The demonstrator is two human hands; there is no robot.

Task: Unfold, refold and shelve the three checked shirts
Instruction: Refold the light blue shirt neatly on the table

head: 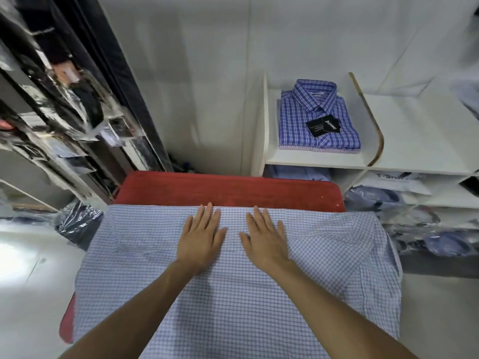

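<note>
**Both palms flat on the spread shirt – smoothing before the fold**

Landmark: the red bench (228,189). All places given relative to it.

Left of the bench – a dark rack (64,104) w/ plastic-wrapped garments; more bagged clothing (77,224) on the floor just off its left corner.

On the bench – a pale checked shirt (145,268) lies spread out, covering most of the top; only the far strip and a bit of the near-left edge show red. Left hand (201,239) lies flat, fingers straight and close together, gripping nothing. Right hand (267,240) just beside it, same – flat, fingers slightly spread, pressing cloth.

Right of the bench – fabric bunches and hangs over that edge, prob. a sleeve. Beyond and above the far-right corner, a white shelf (316,159) carries a folded blue checked shirt (316,117) w/ a black tag (322,125), a second folded one under it.

Handling, my read: thin woven cotton, light, limp, creases easily, slides on the bench cover. Can't be lifted from the middle w/o collapsing. Best to pinch at side seams or shoulders, both hands together, and fold in the overhanging right side first.
</note>
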